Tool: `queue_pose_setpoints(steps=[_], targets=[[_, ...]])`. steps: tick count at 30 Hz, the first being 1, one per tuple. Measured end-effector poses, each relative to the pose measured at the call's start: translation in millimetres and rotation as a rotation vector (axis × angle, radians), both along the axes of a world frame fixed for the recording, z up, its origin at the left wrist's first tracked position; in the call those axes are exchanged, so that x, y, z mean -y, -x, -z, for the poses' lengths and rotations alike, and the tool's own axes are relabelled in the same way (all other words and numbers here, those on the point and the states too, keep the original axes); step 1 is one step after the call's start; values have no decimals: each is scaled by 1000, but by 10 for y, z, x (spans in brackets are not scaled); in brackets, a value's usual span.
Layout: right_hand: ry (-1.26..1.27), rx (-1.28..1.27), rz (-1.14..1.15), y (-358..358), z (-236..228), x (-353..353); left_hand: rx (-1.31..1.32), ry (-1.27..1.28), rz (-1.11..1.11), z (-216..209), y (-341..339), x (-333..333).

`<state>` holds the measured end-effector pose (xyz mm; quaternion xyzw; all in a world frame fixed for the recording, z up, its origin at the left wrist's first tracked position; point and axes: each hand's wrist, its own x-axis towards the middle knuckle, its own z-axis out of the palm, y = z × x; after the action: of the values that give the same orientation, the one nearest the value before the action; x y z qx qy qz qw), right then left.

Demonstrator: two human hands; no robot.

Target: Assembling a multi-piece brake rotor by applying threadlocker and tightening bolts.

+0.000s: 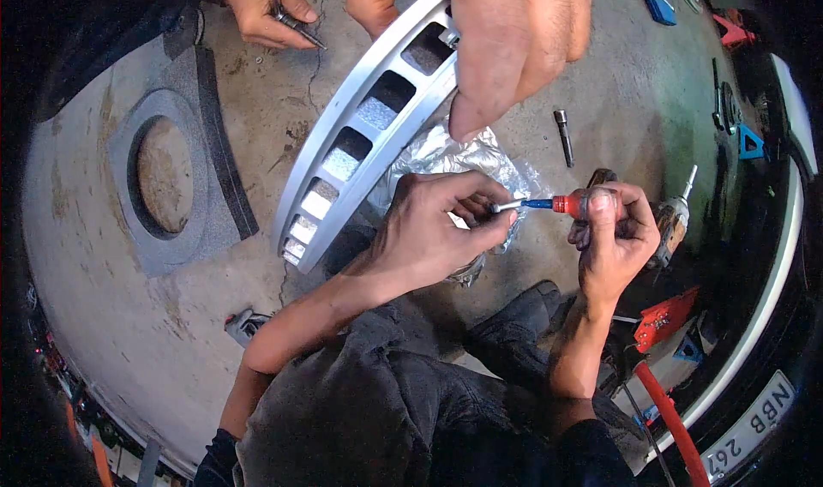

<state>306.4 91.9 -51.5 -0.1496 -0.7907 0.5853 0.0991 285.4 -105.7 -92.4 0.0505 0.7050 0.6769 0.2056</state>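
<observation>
My left hand [437,230] pinches a small silver bolt [507,206] between thumb and fingertips. In my right hand [613,247] is a small red squeeze bottle [579,203]. Its blue nozzle [538,203] points left, with its tip at or very near the bolt; contact is hard to tell. Beyond my left forearm stands a big silver vented brake disc [347,163], tilted on edge, with slots along its rim. Another person's large hand [519,45] grips that disc close to the camera. A further hand [266,11] at the top left holds a dark ratchet-like tool [296,28].
Crumpled clear plastic [459,153] lies beneath my hands. Grey foam [184,230] with a round hole rests at left. A long socket [563,137] and a power driver [673,225] are on the right, near a red tray of small parts [664,322] and a car's edge [763,311].
</observation>
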Motion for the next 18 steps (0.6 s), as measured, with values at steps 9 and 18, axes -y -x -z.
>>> queue_pose_setpoints(steps=[9, 18], targets=[[-39, -16, 14, 7, -9, -29, -7, -30, -3, -53, -4, 5], [460, 100, 61, 348, 815, -447, -493, 11, 410, -919, -254, 681]])
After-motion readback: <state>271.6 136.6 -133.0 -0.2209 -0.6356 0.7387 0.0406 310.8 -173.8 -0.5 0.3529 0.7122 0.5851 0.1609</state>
